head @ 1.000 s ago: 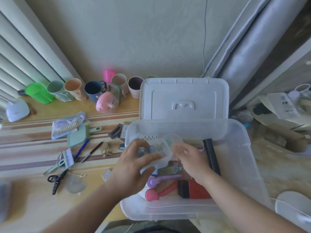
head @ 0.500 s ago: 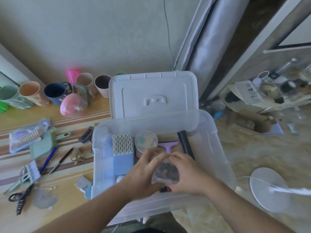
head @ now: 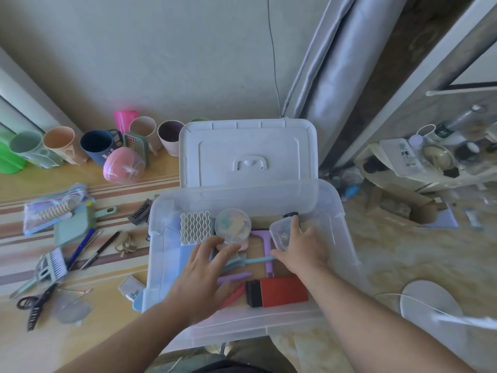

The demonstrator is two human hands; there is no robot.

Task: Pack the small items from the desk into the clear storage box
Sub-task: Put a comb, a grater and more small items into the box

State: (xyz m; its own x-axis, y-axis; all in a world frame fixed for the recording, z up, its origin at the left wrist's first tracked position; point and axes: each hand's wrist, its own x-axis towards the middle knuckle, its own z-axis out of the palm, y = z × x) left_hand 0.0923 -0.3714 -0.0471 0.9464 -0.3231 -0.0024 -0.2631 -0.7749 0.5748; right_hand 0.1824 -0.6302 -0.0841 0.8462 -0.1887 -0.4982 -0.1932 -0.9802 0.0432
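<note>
The clear storage box (head: 340, 224) stands open at the desk's right end, its white lid (head: 247, 152) tipped back. Both hands are inside it. My right hand (head: 301, 246) grips a small clear plastic container (head: 281, 232) against the box's right side. My left hand (head: 204, 267) hovers with spread fingers over a light blue brush (head: 250, 262) and a purple handle (head: 234, 278). Also in the box lie a white honeycomb piece (head: 195, 227), a round clear case (head: 232, 228), a purple squeegee (head: 265, 246) and a red and black block (head: 277, 292).
On the desk to the left lie a zip pouch (head: 51, 211), a green dustpan (head: 75, 230), pens (head: 80, 249), a comb brush (head: 51, 265), black hair clips (head: 35, 305) and a pink round case (head: 123, 165). Several cups (head: 99, 146) line the wall. A white fan base (head: 430, 302) sits on the floor at right.
Both hands held the small clear container together over the box's front; now the right hand alone holds it further back on the right, and the left hand has let go.
</note>
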